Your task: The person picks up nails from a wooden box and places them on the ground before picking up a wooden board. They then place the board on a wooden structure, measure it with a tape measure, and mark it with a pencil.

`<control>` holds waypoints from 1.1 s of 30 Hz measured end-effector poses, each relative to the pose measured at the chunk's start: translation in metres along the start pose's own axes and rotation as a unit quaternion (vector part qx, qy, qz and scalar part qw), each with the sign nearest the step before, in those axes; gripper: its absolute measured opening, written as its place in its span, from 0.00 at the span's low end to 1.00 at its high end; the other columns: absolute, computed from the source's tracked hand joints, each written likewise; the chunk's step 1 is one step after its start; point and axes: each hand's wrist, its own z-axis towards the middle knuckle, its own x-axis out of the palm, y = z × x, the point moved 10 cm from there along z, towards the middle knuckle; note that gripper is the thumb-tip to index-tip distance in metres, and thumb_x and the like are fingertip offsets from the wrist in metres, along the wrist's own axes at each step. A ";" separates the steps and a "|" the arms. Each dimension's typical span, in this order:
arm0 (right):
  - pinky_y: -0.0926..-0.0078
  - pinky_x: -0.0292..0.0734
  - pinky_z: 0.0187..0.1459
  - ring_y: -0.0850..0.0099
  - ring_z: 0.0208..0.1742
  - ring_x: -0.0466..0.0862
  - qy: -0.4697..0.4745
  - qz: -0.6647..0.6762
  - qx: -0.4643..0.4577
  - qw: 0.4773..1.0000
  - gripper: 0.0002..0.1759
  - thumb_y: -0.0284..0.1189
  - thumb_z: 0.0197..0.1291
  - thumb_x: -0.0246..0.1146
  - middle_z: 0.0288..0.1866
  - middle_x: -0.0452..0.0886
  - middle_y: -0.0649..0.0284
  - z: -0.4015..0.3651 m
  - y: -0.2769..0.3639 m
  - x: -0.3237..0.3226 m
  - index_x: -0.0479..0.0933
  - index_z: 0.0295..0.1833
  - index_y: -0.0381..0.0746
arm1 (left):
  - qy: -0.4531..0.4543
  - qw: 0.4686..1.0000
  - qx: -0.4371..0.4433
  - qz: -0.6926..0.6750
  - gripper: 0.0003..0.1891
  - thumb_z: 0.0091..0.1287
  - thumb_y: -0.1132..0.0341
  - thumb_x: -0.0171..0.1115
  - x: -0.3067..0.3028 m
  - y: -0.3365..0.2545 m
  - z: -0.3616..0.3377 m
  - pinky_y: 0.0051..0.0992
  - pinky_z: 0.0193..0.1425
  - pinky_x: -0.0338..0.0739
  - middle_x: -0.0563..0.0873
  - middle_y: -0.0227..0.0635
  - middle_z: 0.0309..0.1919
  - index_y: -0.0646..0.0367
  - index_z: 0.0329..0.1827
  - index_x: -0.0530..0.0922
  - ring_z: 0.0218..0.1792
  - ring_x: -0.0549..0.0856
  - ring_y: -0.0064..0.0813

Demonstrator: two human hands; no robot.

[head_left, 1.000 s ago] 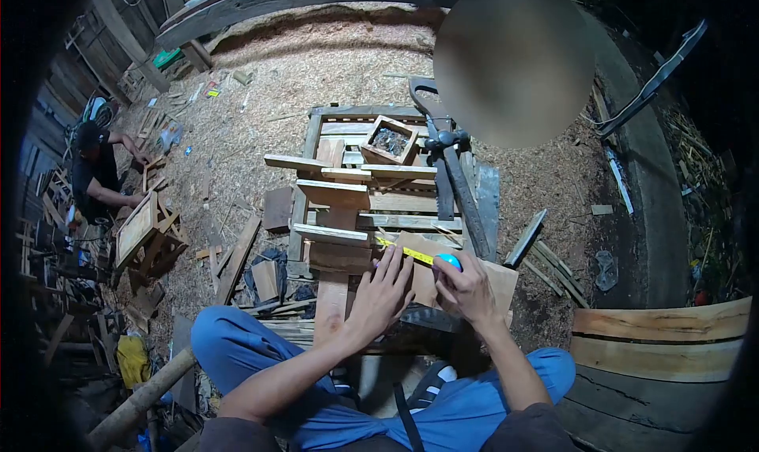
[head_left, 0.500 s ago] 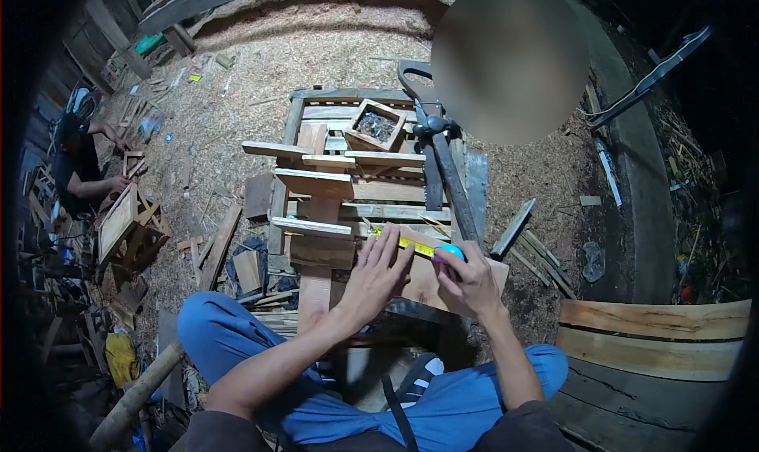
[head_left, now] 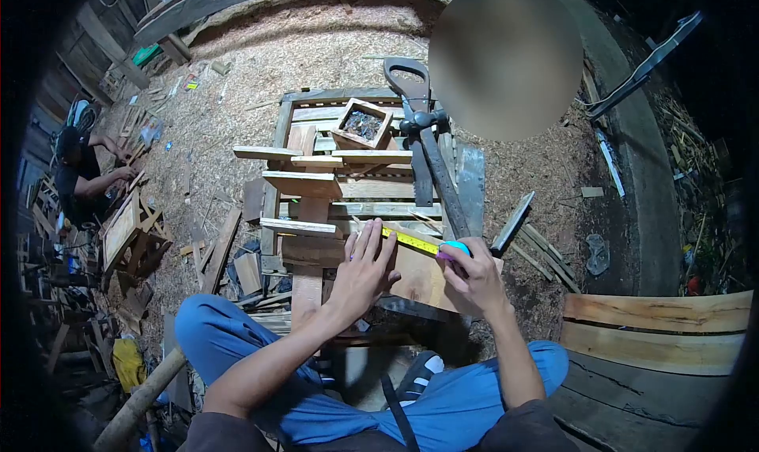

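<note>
A tape measure (head_left: pixel 454 250) with a turquoise and purple case sits in my right hand (head_left: pixel 477 279), whose fingers are closed round it. Its yellow blade (head_left: pixel 410 241) is drawn out leftward along the far part of a wooden board (head_left: pixel 419 276). My left hand (head_left: pixel 362 272) lies with fingers stretched out at the board's left part, fingertips beside the blade's end. Whether those fingers press on the blade's tip, I cannot make out. Left of the board stand short wooden pieces (head_left: pixel 302 185) on a slatted wooden table (head_left: pixel 286 124).
On the table are a square wooden box (head_left: pixel 364 124), a hammer (head_left: pixel 443 175) and a handsaw (head_left: pixel 419 167). Another saw blade (head_left: pixel 471 187) lies on the right. At the left, a co-worker (head_left: pixel 79 171) handles a wooden frame. Planks (head_left: pixel 656 333) lie at lower right.
My left hand has shifted slightly left and its thumb side has come away from the blade, so more yellow tape shows. The right hand keeps hold of the tape measure. The view has shifted a little.
</note>
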 end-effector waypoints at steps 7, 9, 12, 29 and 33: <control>0.55 0.82 0.49 0.52 0.47 0.85 -0.082 -0.018 0.081 0.993 0.18 0.24 0.57 0.73 0.44 0.83 0.52 -0.004 0.006 -0.007 0.85 0.55 0.41 | -0.019 0.998 0.038 -0.040 0.49 0.69 0.52 0.72 -0.018 -0.002 0.008 0.51 0.88 0.53 0.54 0.63 0.85 0.57 0.89 0.56 0.85 0.56 0.60; 0.55 0.82 0.48 0.52 0.45 0.85 -0.078 -0.032 0.102 0.991 0.17 0.24 0.57 0.73 0.43 0.83 0.53 -0.008 0.016 -0.007 0.85 0.53 0.40 | 0.000 0.995 0.081 -0.060 0.56 0.63 0.48 0.77 -0.018 -0.004 0.010 0.51 0.89 0.51 0.54 0.60 0.86 0.56 0.89 0.54 0.86 0.55 0.58; 0.53 0.81 0.45 0.52 0.42 0.85 -0.073 -0.028 0.129 0.989 0.14 0.26 0.56 0.74 0.41 0.82 0.53 -0.019 0.028 -0.001 0.84 0.49 0.39 | 0.061 0.985 0.084 -0.136 0.58 0.60 0.45 0.79 -0.008 -0.002 0.008 0.51 0.89 0.50 0.51 0.55 0.87 0.54 0.89 0.54 0.88 0.50 0.57; 0.52 0.78 0.37 0.52 0.33 0.82 -0.112 -0.067 0.103 0.986 0.12 0.27 0.52 0.75 0.31 0.79 0.53 -0.045 0.055 0.010 0.79 0.38 0.38 | 0.043 0.987 0.135 -0.076 0.67 0.35 0.45 0.88 -0.014 -0.013 0.009 0.59 0.85 0.55 0.66 0.55 0.75 0.48 0.84 0.61 0.79 0.62 0.62; 0.54 0.75 0.31 0.53 0.29 0.79 -0.140 -0.092 0.046 0.985 0.12 0.25 0.50 0.75 0.28 0.75 0.55 -0.048 0.070 0.005 0.78 0.36 0.38 | 0.005 0.985 0.149 -0.090 0.65 0.36 0.44 0.88 -0.022 -0.015 0.002 0.60 0.85 0.54 0.63 0.56 0.77 0.46 0.83 0.63 0.80 0.60 0.63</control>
